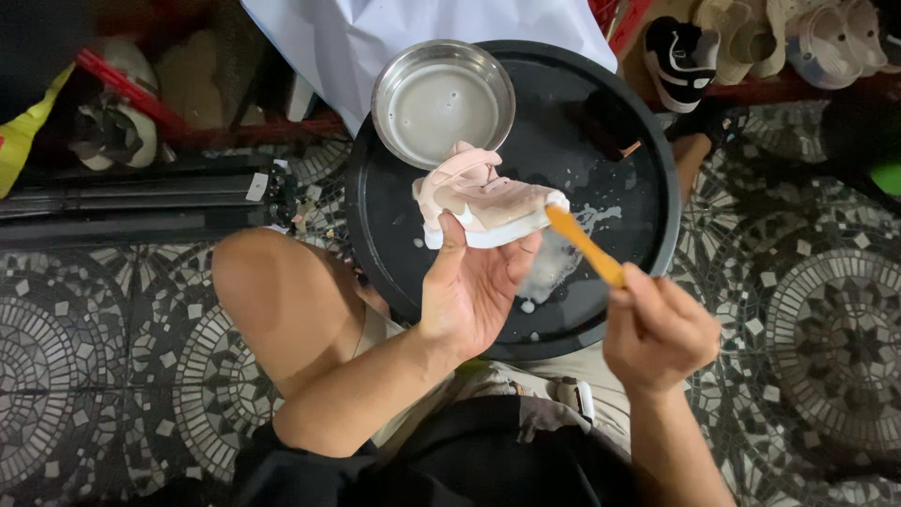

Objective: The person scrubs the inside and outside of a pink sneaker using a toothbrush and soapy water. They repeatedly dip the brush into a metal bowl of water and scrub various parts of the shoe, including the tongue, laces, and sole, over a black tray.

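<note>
My left hand (474, 286) holds a small pink shoe with a white sole (483, 199) from below, over a round black tray (648, 188). My right hand (657, 329) grips the orange handle of a brush (587, 246); its far end touches the toe end of the shoe's sole. Soapy foam lies on the tray under the shoe. A steel bowl (443, 101) of cloudy water stands at the tray's far left rim.
My bent knee (272, 291) sits left of the tray on a patterned tile floor (826, 319). Several shoes (685, 56) lie on a red rack at the far right. A white cloth (347, 38) hangs at the far side, and black bars lie at far left.
</note>
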